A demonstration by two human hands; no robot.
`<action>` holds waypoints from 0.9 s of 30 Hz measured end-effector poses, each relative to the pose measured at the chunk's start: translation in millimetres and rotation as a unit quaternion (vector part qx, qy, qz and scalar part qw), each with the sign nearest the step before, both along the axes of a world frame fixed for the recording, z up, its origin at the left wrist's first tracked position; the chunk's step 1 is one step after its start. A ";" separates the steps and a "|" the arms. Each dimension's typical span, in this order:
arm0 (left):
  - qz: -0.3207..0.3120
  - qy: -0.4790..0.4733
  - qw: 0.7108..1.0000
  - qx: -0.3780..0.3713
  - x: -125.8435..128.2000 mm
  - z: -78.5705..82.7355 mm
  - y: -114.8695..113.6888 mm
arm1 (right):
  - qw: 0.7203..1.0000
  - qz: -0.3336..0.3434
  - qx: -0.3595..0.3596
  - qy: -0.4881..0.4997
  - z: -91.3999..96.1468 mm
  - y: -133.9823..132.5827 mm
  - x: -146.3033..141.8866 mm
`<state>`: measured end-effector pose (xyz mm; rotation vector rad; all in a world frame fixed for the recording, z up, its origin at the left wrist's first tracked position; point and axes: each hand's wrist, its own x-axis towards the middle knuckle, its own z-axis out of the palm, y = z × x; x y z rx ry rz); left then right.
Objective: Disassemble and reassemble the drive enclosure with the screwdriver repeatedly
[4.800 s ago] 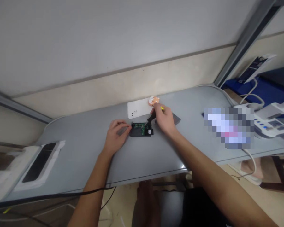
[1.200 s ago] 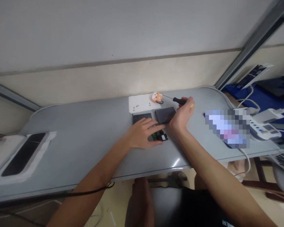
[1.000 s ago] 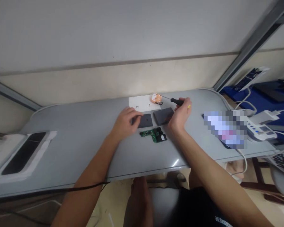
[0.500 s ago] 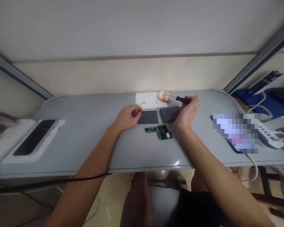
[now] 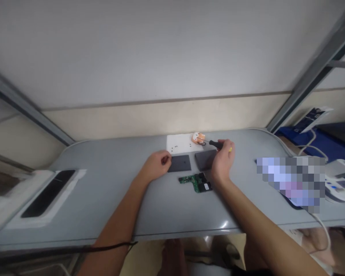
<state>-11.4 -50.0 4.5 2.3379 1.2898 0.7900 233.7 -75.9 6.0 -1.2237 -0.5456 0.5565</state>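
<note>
In my right hand (image 5: 224,161) is a screwdriver (image 5: 216,144) with a black handle, the fingers closed round it. Its thin shaft points left, its tip in front of a small orange and white figure-shaped case (image 5: 198,138). My left hand (image 5: 156,165) has its fingers curled together at the left edge of a flat dark panel (image 5: 179,163); whatever they pinch is hidden. A dark box-like casing (image 5: 204,160) lies beside my right hand, partly covered by it. Nearer to me is a green circuit board (image 5: 196,181) with black parts.
Several tiny dark screws lie on a white sheet (image 5: 179,142) by the wall. A black phone (image 5: 48,193) rests at the left, and a blurred-out phone screen (image 5: 290,182) at the right. White cables (image 5: 322,226) and a white device (image 5: 343,188) occupy the right end.
The camera has tilted up, so the desk sits lower in view. Both hands keep nearly the same places over the desk, the screwdriver still in my right hand.
</note>
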 end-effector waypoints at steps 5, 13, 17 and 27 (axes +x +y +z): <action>0.012 -0.012 1.000 -0.003 -3.0 -5.8 1.6 | 1.000 -0.002 0.010 -0.011 -2.4 -0.2 0.6; 0.015 -0.038 0.999 -0.008 -1.6 -3.1 1.8 | 1.000 -0.003 -0.001 -0.013 -2.6 2.7 3.3; 0.023 -0.041 0.999 -0.006 -2.2 -4.6 1.8 | 1.000 -0.004 -0.007 -0.003 2.2 0.2 1.0; 0.037 -0.039 0.999 -0.001 -5.0 -5.4 3.5 | 1.000 -0.004 0.001 0.018 8.5 -1.2 -0.2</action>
